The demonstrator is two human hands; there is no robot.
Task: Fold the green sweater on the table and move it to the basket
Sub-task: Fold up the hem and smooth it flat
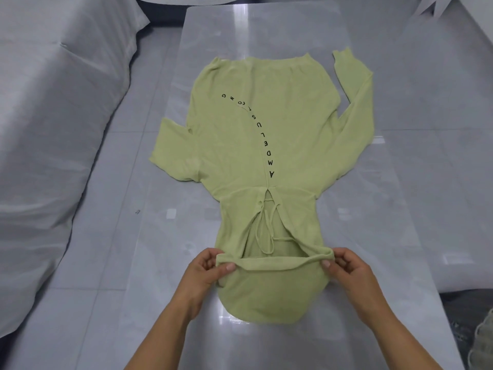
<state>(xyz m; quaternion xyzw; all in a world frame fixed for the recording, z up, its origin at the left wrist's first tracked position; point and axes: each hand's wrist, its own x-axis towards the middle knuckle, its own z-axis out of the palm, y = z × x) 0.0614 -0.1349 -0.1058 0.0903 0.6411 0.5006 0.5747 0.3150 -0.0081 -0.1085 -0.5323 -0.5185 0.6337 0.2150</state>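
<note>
Sweater (253,134) lies flat on table (373,236), front up, lettering visible.

Grip: your left hand (210,265) pinches near folded edge at its left corner. Right hand (349,268) pinches same edge at right corner. Fingers of both curled round cloth.

Handling, as judged: light, soft, limp knit. Will sag between your grips, so keep hold at corners and edges. Loose cord (264,231) may trail.

Long axis runs straight away from you: ribbed hem far, rounded end nearest you.

Basket not in view.
</note>
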